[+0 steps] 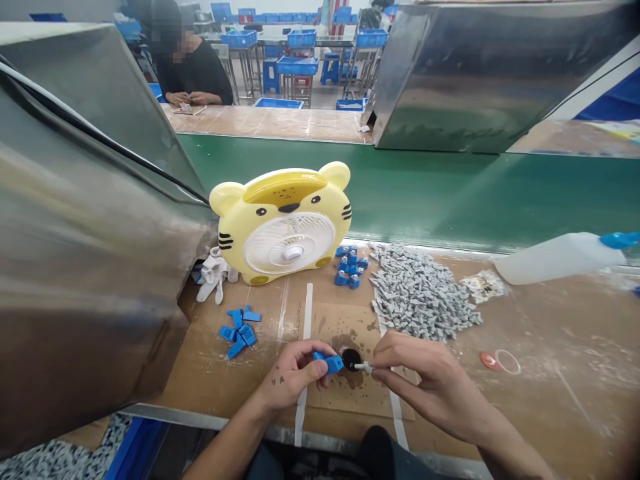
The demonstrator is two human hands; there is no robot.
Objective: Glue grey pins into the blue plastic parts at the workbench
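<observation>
My left hand [295, 375] is closed round a small blue plastic part [330, 363], held just left of a small dark round cup or pool of dark liquid [351, 359]; I cannot tell which. Between thumb and fingers, my right hand [423, 373] pinches a small grey plastic piece [365, 367], its tip over the dark round spot. The blue part and the grey piece are apart. Under both hands lies a piece of stained cardboard [333, 393], edged by strips of white tape [301, 400].
A heap of grey pieces [420, 290] lies beyond my right hand. Blue parts sit in two groups, one left [240, 333], one near the yellow fan [287, 220]. A white bottle [555, 259] lies at right. Behind runs a green belt [450, 193]; a co-worker [195, 67] sits across it.
</observation>
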